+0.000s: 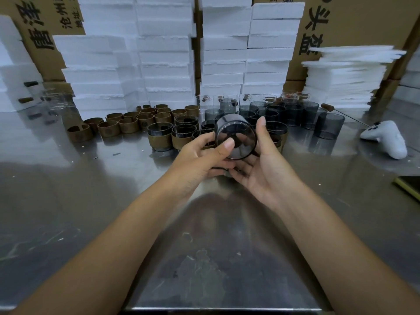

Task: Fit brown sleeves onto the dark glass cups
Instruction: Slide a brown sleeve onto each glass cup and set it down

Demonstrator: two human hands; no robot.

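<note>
A dark glass cup [236, 137] is held on its side above the steel table, its base turned toward me. My left hand [200, 158] grips it from the left, thumb across the base. My right hand [261, 162] cups it from the right and below, thumb up along its side. No sleeve shows on this cup. Loose brown sleeves [127, 125] lie in a cluster at the back left. Cups wearing brown sleeves [159, 137] stand just behind my left hand. Bare dark cups [295, 112] stand in rows at the back right.
White foam blocks [163, 53] and cardboard boxes form a wall behind the table. A stack of thin foam sheets [345, 76] sits at the right. A white controller [386, 138] lies at the right. Clear glasses [52, 98] stand at the far left.
</note>
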